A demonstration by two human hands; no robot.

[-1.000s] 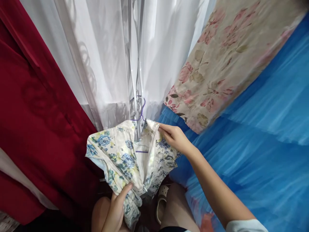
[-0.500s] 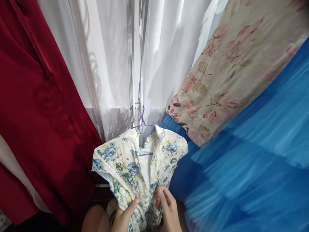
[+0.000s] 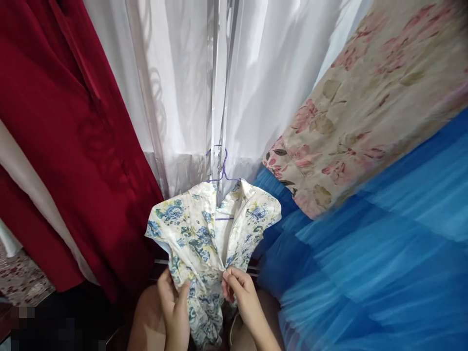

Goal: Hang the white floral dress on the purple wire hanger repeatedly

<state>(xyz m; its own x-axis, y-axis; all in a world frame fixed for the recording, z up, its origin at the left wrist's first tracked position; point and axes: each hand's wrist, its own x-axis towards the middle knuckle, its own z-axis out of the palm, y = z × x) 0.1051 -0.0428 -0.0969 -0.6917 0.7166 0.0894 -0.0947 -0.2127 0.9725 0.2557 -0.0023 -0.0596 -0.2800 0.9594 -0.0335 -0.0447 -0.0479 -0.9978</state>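
Observation:
A small white dress with blue flowers (image 3: 204, 234) hangs on a purple wire hanger (image 3: 224, 168) at the lower middle, its front open. My left hand (image 3: 174, 307) grips the left front edge of the floral dress low down. My right hand (image 3: 239, 292) pinches the right front edge at the opening, fingers closed on the cloth. The two hands sit close together below the hanger.
A red garment (image 3: 62, 136) hangs at the left. White sheer curtains (image 3: 183, 83) hang behind. A beige fabric with pink flowers (image 3: 365, 102) and a blue tulle skirt (image 3: 383, 243) fill the right side. My bare knees show at the bottom edge.
My right hand left the collar and came down to the dress front beside my left hand. The view shifted slightly, so the dress sits a little higher and to the right.

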